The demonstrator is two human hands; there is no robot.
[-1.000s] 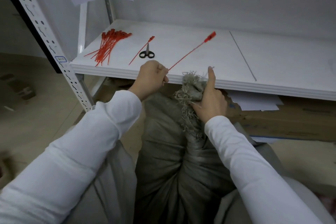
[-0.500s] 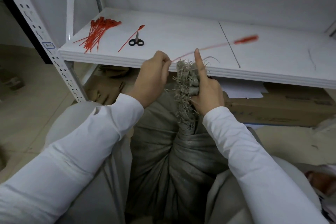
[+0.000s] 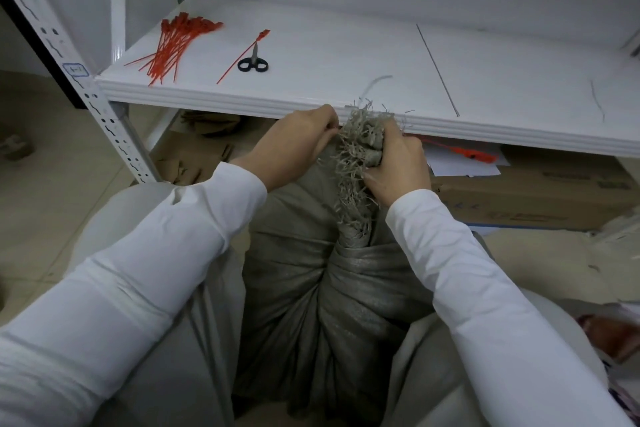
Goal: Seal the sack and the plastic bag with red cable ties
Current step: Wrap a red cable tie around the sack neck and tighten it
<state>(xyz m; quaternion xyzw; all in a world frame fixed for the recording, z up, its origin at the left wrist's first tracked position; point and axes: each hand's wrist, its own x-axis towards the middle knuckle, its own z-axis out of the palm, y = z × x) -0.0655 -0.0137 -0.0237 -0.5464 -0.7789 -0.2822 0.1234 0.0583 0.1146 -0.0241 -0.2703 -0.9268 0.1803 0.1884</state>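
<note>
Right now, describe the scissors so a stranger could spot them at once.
Start at the white shelf in front of the person. On its left part, just right of the bundle of red ties, lie the scissors, by a single red tie. They are the only thing there with black handles, and their short metal blades point away from the person.

Level: dim, flat, cool grey cast.
Source: overhead, diffuse; shelf (image 3: 346, 55) top is brightest.
Shadows: soft; dark under the shelf and in the sack (image 3: 311, 288) folds.
Blur: red cable tie (image 3: 467, 153) below the shelf edge smeared; bundle of ties (image 3: 173, 45) soft.
Distortion: wide-angle; shelf edge bows, post (image 3: 88, 87) leans.
Sleeves (image 3: 138, 288): bright white, near clipping.
</note>
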